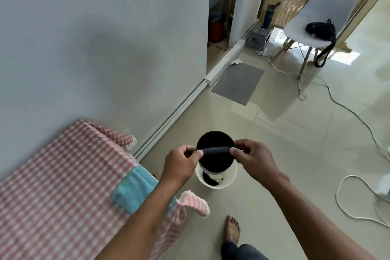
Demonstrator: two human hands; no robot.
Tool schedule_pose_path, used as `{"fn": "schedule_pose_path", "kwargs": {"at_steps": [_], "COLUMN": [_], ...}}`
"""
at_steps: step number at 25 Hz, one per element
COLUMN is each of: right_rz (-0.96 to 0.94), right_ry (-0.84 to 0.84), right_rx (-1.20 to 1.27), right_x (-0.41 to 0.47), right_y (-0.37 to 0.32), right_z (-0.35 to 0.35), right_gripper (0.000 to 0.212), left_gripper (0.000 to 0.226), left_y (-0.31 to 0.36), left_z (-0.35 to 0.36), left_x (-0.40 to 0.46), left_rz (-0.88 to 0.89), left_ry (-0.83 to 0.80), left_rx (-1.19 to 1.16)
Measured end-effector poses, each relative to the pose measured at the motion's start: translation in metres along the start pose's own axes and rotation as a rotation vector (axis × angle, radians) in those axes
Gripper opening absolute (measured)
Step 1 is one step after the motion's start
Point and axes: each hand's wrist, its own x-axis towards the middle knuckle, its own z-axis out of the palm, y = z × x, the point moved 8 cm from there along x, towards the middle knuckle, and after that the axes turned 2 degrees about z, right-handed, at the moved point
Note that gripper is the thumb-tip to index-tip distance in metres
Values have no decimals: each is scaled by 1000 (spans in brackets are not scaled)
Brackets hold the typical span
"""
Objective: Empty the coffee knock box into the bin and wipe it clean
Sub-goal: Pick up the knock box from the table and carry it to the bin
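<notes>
Forearms fill the bottom of the shot, bare foot (232,230) on the floor. Gingham-covered desk (52,186) on the left with a blue cloth (135,190) lying on it. The white bin (229,179) sits on the floor, grounds already inside. The black knock box (215,160) hangs right above it, left hand (181,164) and right hand (253,159) each with a pinching grip on an end of its knock bar (215,150). Looks light and rigid, probably slick; I'd hold the body, not the bar.
</notes>
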Motion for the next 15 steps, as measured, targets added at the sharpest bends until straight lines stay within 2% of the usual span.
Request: {"fn": "schedule_pose_path", "kwargs": {"at_steps": [2,4,7,10,15], "right_rz": [-1,-15,-59,-128,-153], "right_ry": [-30,-89,-195,-288,-395], "right_rx": [1,-19,-75,-131,-158], "right_x": [23,44,71,94,138], "right_y": [11,20,20,9,7], "right_z": [-17,-32,-50,-59,-50], "right_gripper": [8,10,13,16,17], "left_gripper": [27,28,40,34,52], "left_y": [3,4,11,15,-1], "left_z": [24,46,77,94,112], "left_x": [18,33,50,63,90], "left_rz": [-55,-156,-307,-376,-402], "left_ry": [-16,-74,-297,-490,-645], "left_rx": [-17,-141,-319,-431,-416]}}
